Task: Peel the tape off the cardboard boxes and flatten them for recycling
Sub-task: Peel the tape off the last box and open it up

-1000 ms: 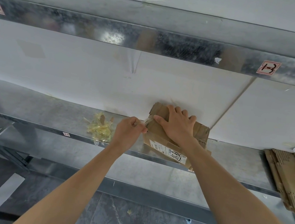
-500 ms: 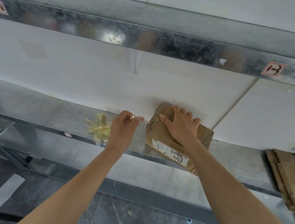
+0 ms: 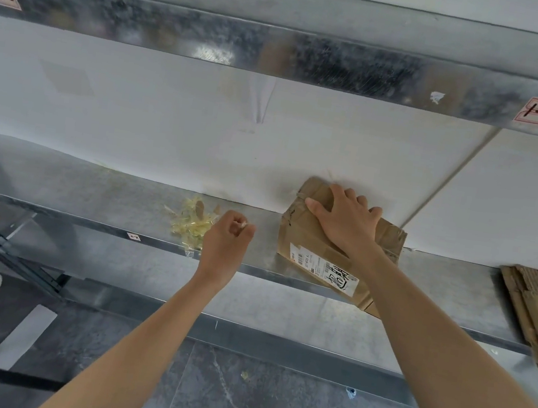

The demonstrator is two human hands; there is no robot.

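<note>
Cardboard box [image 3: 303, 243] under R hand [image 3: 344, 223]; L hand [image 3: 224, 242] pinches tape bit [image 3: 243, 224].

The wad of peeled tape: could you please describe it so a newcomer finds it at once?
Start at the lower metal shelf against the white wall. Left of the cardboard box under the right hand, beside the left hand, lies the wad of peeled tape. It alone is yellowish, crinkled and translucent; its neighbours are brown cardboard.

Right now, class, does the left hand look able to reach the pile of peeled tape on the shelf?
Probably yes. The left hand, pinching a tape scrap, hovers just right of the tape pile with only bare shelf between; the cardboard box lies on the hand's other side.
</note>
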